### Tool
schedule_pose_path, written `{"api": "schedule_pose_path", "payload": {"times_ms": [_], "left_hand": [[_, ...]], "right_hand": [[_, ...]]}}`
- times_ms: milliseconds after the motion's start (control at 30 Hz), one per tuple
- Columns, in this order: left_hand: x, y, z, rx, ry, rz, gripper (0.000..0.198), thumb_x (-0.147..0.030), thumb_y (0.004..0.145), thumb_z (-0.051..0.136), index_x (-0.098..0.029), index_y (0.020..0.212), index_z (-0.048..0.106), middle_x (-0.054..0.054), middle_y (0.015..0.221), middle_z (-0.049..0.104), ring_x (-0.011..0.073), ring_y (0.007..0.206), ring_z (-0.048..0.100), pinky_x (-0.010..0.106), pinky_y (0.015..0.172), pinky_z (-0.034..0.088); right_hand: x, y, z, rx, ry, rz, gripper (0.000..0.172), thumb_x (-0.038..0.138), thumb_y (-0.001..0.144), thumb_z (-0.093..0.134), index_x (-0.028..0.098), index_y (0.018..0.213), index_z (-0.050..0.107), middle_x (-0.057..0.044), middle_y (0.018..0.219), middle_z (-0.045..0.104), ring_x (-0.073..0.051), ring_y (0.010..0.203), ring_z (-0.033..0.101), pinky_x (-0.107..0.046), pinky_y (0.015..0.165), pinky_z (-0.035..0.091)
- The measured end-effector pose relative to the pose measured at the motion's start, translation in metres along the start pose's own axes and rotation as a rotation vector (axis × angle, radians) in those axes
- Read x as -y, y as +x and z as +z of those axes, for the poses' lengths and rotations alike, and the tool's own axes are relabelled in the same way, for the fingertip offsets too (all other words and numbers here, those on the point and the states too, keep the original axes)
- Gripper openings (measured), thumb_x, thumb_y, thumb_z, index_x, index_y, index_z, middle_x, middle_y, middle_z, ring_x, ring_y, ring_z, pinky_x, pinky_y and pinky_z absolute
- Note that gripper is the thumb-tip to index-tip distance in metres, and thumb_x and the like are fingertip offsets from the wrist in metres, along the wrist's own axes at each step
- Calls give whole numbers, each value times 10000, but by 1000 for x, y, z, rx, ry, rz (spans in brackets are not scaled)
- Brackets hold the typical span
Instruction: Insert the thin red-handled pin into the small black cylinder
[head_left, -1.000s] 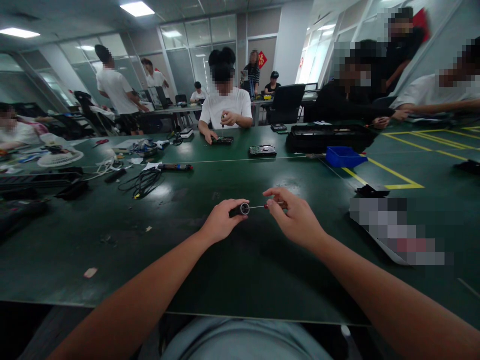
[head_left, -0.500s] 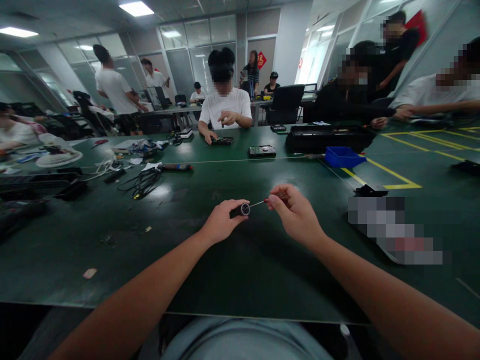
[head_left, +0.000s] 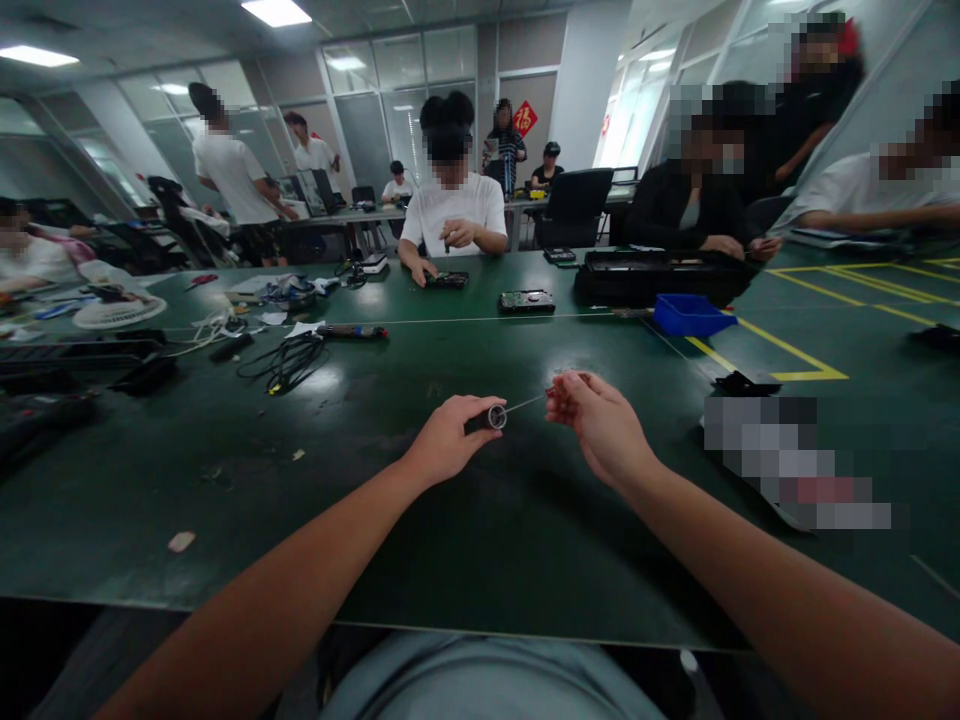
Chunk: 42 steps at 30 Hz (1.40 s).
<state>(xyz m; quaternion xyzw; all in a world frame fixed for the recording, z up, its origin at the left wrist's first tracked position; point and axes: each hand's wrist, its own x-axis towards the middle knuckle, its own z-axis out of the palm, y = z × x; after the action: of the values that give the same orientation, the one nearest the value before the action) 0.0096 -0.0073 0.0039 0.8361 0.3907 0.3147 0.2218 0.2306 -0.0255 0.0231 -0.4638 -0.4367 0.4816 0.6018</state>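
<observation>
My left hand [head_left: 448, 436] is closed around a dark cylindrical part [head_left: 496, 417] whose round, light-rimmed end faces me. In my right hand [head_left: 600, 415], the fingers pinch the red handle of a thin screwdriver [head_left: 527, 403]. Its metal shaft slants down to the left and its tip reaches the round end of the cylinder; the exact contact point is too small to make out. Both hands are held above the green table [head_left: 450, 540].
A blue bin [head_left: 691, 315] stands beside a long black housing [head_left: 660, 277]. A circuit-board drive [head_left: 527, 300] lies ahead. Black cables [head_left: 289, 362] and a corded tool [head_left: 352, 332] are at left, a blurred package [head_left: 787, 460] at right. A co-worker [head_left: 454, 215] sits opposite.
My right hand has shifted slightly to the right and turned, with the screwdriver still in it. The cylinder's end has tilted a little more towards me.
</observation>
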Motion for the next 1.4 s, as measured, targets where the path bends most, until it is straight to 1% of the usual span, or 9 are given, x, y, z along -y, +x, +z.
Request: {"api": "schedule_pose_path", "payload": {"times_ms": [100,233,633,767,900,1000,1200,1300,1400], "left_hand": [[0,0,0,-5,-1,-17,408,-256,891,695,-274,1292,624,32,1221,677,225,1117,592,389,996,444],[-2,-1,0,-5,-2,-31,412,-266,885,703,-278,1290,629,37,1199,682,232,1099,597,395,988,450],[-2,-1,0,-6,4,-63,423,-266,876,712,-273,1291,633,44,1246,671,239,1141,590,407,1020,447],[-2,-1,0,4,3,-62,419,-282,883,703,-287,1296,631,39,1229,678,238,1116,597,407,1004,453],[-2,-1,0,-3,-9,-63,411,-283,883,703,-293,1288,636,34,1202,684,235,1108,601,400,1002,453],[1,-1,0,-6,-8,-63,407,-275,881,704,-289,1282,639,35,1230,675,234,1127,599,401,1019,444],[7,-2,0,-33,8,-67,435,-260,880,703,-305,1305,622,29,1206,681,234,1126,599,412,1019,443],[7,-2,0,-26,13,-56,432,-261,879,706,-305,1301,623,26,1205,682,228,1116,601,401,1004,447],[4,-2,1,-4,22,-50,409,-261,880,705,-292,1282,635,30,1204,683,227,1110,602,393,1000,450]], "right_hand": [[3,-5,1,29,-134,-131,242,458,906,582,217,909,604,-27,799,639,-167,721,616,-331,687,527],[5,-9,2,55,-244,-206,235,438,937,550,208,939,596,-33,816,646,-166,728,620,-339,705,526],[6,-8,1,83,-267,-249,256,457,923,573,205,941,610,-36,814,673,-177,731,638,-359,716,523],[14,-11,-1,43,-496,-279,327,520,895,618,201,821,633,-32,702,680,-176,652,631,-334,645,483],[21,-15,-2,32,-649,-305,372,538,868,647,213,696,588,-3,589,639,-142,517,555,-292,532,406],[22,-16,-2,107,-642,-322,288,475,882,638,213,768,602,-4,623,650,-150,547,577,-292,541,424],[19,-15,-4,264,-615,-388,135,328,934,555,216,961,626,-19,789,669,-180,739,642,-335,697,486],[21,-18,-3,255,-662,-381,142,321,930,550,217,926,647,-14,784,669,-179,732,637,-322,671,465],[23,-21,0,219,-725,-355,275,415,967,495,213,879,660,-6,678,648,-171,628,613,-314,604,437]]}}
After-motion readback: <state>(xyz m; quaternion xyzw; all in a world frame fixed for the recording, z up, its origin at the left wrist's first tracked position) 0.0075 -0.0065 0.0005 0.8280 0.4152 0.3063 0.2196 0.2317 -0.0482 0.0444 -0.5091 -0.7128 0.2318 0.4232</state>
